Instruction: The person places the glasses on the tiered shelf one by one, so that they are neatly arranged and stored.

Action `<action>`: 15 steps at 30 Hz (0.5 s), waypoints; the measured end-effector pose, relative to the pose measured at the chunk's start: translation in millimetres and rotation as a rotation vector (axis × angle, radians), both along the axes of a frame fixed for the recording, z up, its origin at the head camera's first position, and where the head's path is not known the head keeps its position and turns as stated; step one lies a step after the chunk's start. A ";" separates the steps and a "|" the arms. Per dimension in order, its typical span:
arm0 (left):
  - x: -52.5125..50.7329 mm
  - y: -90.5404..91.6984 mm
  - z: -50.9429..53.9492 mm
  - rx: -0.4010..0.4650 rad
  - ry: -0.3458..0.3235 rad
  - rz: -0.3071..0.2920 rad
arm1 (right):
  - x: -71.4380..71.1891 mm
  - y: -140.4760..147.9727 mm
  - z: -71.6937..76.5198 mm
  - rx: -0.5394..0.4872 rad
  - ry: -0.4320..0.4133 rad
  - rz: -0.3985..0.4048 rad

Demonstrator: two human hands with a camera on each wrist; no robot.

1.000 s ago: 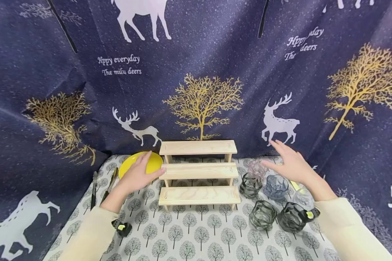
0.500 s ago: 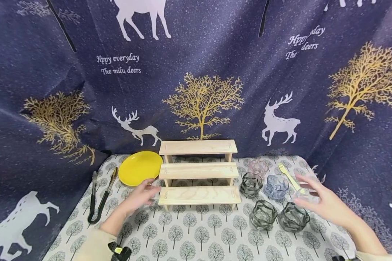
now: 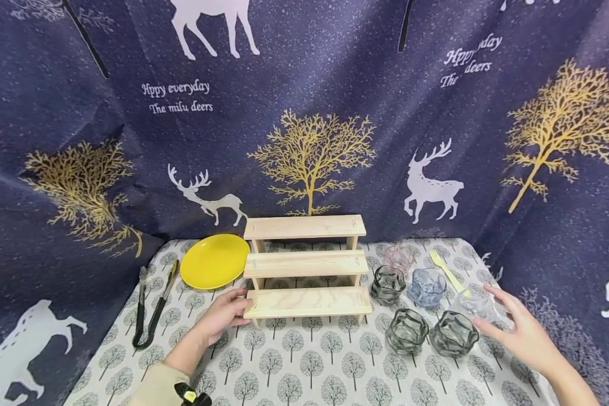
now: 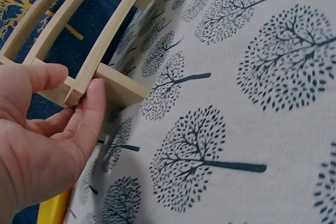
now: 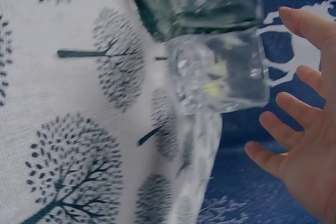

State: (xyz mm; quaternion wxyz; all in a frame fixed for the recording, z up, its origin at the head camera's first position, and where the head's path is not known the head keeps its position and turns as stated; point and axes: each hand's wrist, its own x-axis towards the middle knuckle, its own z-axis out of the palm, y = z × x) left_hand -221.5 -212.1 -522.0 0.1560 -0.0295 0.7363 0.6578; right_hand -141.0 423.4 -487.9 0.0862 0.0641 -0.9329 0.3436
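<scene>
My left hand (image 3: 222,317) holds the left end of the lowest step of a three-tier wooden display stand (image 3: 308,303). In the left wrist view, its thumb lies over the step (image 4: 107,45) and the fingers bend beneath the end. At the right, my right hand (image 3: 526,334) is spread beside a clear glass cup (image 3: 471,305), partly in front of it in the head view. The right wrist view has this hand (image 5: 307,119) with fingers extended and apart from the clear cup (image 5: 231,69). A dark green-grey glass cup (image 3: 453,335) stands beside the clear one.
More glass cups stand right of the stand: two dark ones (image 3: 407,332) (image 3: 388,285), a blue one (image 3: 427,288) and a pink one (image 3: 399,258). A yellow fork (image 3: 448,270) lies behind. At left are a yellow plate (image 3: 215,261) and black-handled tongs (image 3: 149,316).
My left hand has come down from above the plate to the stand's lowest step and taken hold of its end. My right hand has moved down and right to the clear cup.
</scene>
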 end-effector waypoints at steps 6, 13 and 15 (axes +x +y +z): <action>-1.5 -0.8 -5.8 0.052 -0.026 0.058 | -10.6 6.2 -18.0 -0.064 -0.026 0.019; -1.4 0.5 -8.4 0.092 -0.035 0.092 | -23.9 6.9 -37.0 -0.138 0.056 0.084; -1.7 1.2 -8.5 0.101 -0.036 0.101 | -26.0 7.6 -39.8 -0.140 0.053 0.074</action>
